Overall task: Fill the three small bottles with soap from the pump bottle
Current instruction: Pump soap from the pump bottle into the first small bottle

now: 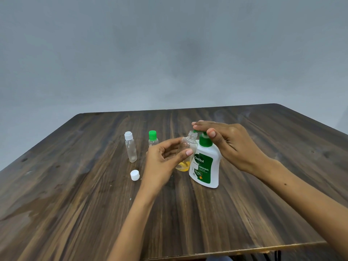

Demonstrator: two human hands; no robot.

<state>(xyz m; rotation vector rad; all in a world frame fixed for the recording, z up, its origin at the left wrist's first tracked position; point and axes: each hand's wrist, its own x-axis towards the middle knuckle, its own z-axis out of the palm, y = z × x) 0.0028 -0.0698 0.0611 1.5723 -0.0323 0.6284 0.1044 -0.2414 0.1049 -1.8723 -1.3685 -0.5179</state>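
I have the open small bottle (188,147) held upright in my left hand (165,159), fingers and thumb curled round its clear body, its threaded neck tucked just under the spout of the pump bottle (206,162), which stands on the wooden table (75,204) right beside it. A shallow pool of yellow soap sits in the bottom, so I judge this fill barely started. My right hand (229,144) lies over the green pump head with the fingers stretched flat across the top and the thumb loose in front — pressing, not gripping. The little bottle looks like thin clear plastic: light, slightly squeezable, and likely to tip if I let go while the pump jolts, so I would keep hold around the mid-body, low enough to leave the mouth free. Any soap on its wall would make it slick. The pump bottle seems heavier and stable on its broad base, but a hard push off-centre could rock it toward the small one. To the left stand two more small bottles, both capped and apparently empty — the white-capped bottle (130,148) well clear, the green-capped bottle (153,139) partly hidden behind my left hand. A loose white cap (135,175) lies near my left wrist, where a careless sweep could knock it. Nothing blocks the spout.
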